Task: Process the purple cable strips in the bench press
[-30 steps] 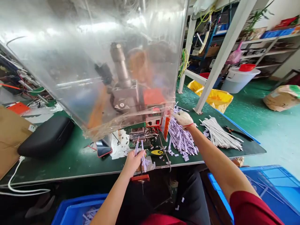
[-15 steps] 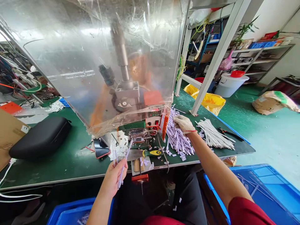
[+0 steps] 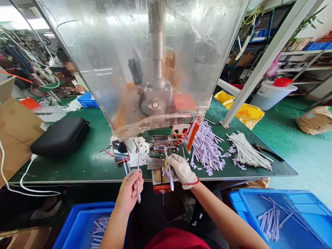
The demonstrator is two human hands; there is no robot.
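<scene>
My bare left hand (image 3: 128, 194), closed at the table's front edge, grips several thin lilac strips (image 3: 138, 159) that point upward. My right hand (image 3: 181, 171), in a white glove with a red cuff, pinches a lilac strip (image 3: 171, 182). That strip's upper end is by the small metal block (image 3: 160, 142) under the press; I cannot tell whether they touch. A scraper blade (image 3: 153, 163) lies between my hands, its yellow handle mostly hidden by the glove. Right of the press is a heap of lilac strips (image 3: 207, 147), and beyond it a bundle of white strips (image 3: 246, 148).
A cloudy plastic guard (image 3: 116, 45) hangs around the press. Black-handled pliers (image 3: 269, 152) lie at the right. On the left are a phone (image 3: 120, 152) and a black case (image 3: 61, 135). Blue bins (image 3: 70, 224) (image 3: 234, 199) stand below, and another person's hand (image 3: 77, 87) shows far left.
My right hand has moved left from the lilac heap to the metal block, now with a strip in it. My left hand still grips its strips. The view has turned left.
</scene>
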